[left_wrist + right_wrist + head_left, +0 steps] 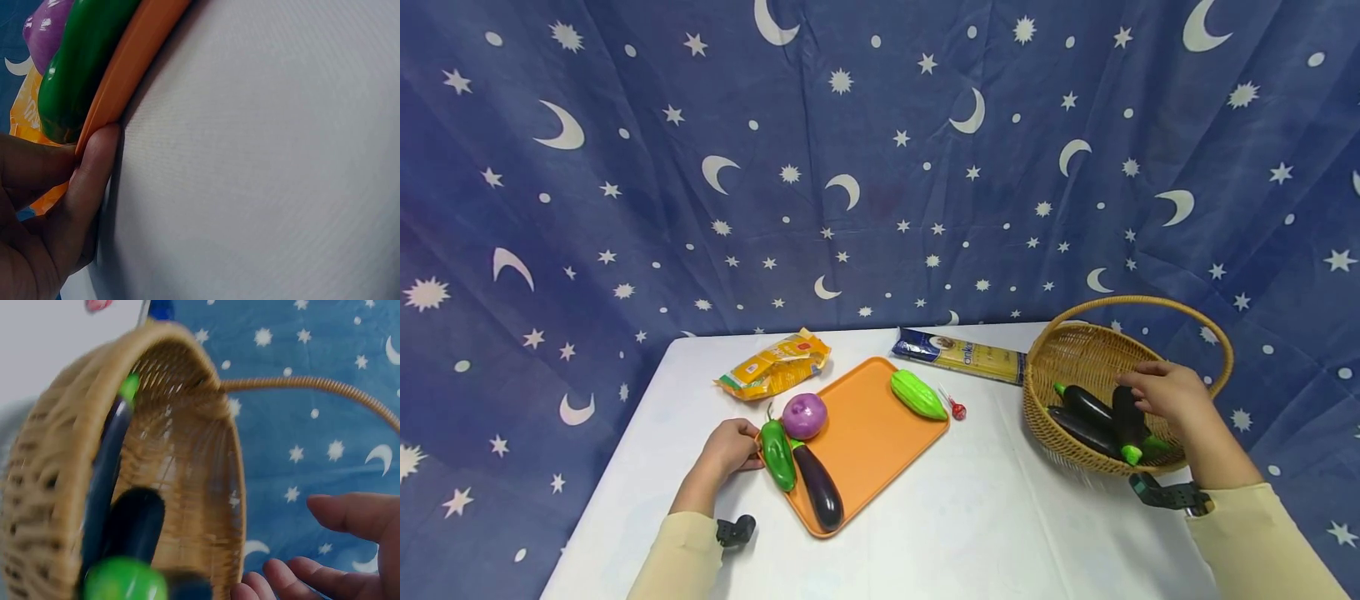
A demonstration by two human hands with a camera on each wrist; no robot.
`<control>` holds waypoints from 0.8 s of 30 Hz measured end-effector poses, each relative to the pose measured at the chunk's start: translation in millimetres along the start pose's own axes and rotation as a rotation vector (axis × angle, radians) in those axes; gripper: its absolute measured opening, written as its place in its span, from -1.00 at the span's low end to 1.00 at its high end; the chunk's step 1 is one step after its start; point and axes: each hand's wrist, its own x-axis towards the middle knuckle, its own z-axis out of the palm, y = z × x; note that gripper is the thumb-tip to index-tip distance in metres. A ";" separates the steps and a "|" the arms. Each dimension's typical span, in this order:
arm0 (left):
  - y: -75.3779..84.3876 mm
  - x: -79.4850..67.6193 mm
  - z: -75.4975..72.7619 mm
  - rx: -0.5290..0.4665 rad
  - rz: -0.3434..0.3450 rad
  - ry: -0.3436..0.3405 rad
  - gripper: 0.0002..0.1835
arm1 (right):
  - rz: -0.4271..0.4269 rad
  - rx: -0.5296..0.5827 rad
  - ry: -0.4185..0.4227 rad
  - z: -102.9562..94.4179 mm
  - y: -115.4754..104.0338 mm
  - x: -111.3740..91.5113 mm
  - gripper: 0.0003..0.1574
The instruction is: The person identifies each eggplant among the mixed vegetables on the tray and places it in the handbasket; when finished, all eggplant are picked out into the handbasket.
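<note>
At the tray's left edge, my left hand (727, 448) pinches the rim of the orange tray (868, 446) between thumb and finger, clearest in the left wrist view. Beside that hand lie a green pepper (777, 454), a purple onion (805, 416) and an eggplant (820, 490); a ridged green star fruit (918, 394) sits at the far corner. My right hand (1171, 392) hovers at the wicker basket (1037, 408), near an eggplant (1127, 423). Its fingers are apart with nothing between them in the right wrist view. More eggplants (1086, 406) lie in the basket.
Behind the tray is an orange snack bag (778, 365). A spaghetti pack (962, 354) lies along the back edge, its right end against the basket. A red lollipop (958, 411) rests right of the tray. The basket's tall handle (1138, 300) arches above it. A starry blue curtain hangs behind.
</note>
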 end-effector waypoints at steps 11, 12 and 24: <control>-1.1 -1.3 -2.2 0.001 0.011 -0.002 -0.77 | -0.051 0.098 -0.156 9.9 -32.8 -5.5 0.17; -0.9 -1.3 -2.1 0.002 0.008 0.000 -0.77 | -0.059 0.111 -0.178 10.6 -35.7 -6.2 0.17; 0.6 -1.7 -1.7 0.000 0.000 0.005 -0.74 | -0.168 0.211 -0.289 36.2 -69.2 -13.8 -0.01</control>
